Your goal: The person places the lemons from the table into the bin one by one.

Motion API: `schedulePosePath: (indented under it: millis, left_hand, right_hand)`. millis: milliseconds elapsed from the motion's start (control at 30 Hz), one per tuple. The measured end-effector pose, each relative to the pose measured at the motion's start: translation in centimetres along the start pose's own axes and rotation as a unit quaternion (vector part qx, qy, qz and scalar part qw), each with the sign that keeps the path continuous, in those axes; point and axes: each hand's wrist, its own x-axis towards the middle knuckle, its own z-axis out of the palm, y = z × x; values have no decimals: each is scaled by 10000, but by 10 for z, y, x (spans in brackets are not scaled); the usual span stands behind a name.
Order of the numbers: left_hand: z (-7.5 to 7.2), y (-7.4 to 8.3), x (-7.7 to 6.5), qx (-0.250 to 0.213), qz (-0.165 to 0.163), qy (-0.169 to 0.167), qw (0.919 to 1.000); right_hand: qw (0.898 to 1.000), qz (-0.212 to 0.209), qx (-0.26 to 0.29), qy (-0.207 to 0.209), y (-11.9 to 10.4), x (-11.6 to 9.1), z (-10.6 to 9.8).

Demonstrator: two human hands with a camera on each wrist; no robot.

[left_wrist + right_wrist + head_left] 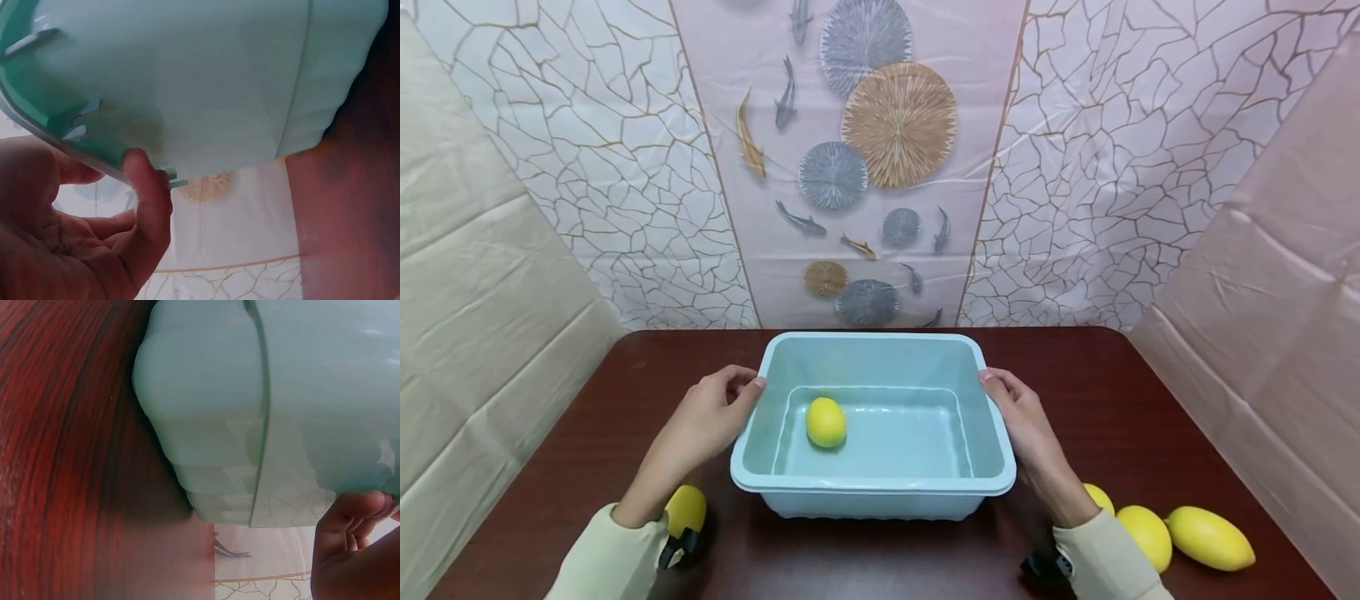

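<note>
- Head view: one lemon [826, 422] lies inside the tub [872, 483].
- Other lemons [1210, 538] lie outside on the counter [865, 567].
- The left hand [709, 415] and right hand [1026, 418]: each grip clamped on the tub.

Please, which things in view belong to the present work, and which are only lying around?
Belong to the work, I think:
basin, its sides held by the left grip and the right grip
yellow fruit inside it

Seemingly only lying around:
single fruit on the table, near the left sleeve
three fruits near the right sleeve
</note>
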Motion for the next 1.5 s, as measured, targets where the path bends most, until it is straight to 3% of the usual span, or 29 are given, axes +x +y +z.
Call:
schedulePosePath:
  millis: [467,900,1100,1367,1500]
  left_hand:
    - [4,-8,-3,-742,-385,-142,9964]
    - [10,-12,4,-1287,-700,-224,9890]
    - [12,-14,5,-1477,-612,-207,9869]
    - [13,-16,10,-2055,-611,-561,9751]
    - [15,-18,13,-2140,-546,-579,9736]
  right_hand:
    - [10000,34,21,-68,1,0,5]
    - [10000,33,-52,-72,3,-2,4]
    - [9999,23,-119,-62,1,-1,4]
    - [9998,59,-186,-67,-1,-2,2]
    - [9996,75,-245,-84,-2,-3,0]
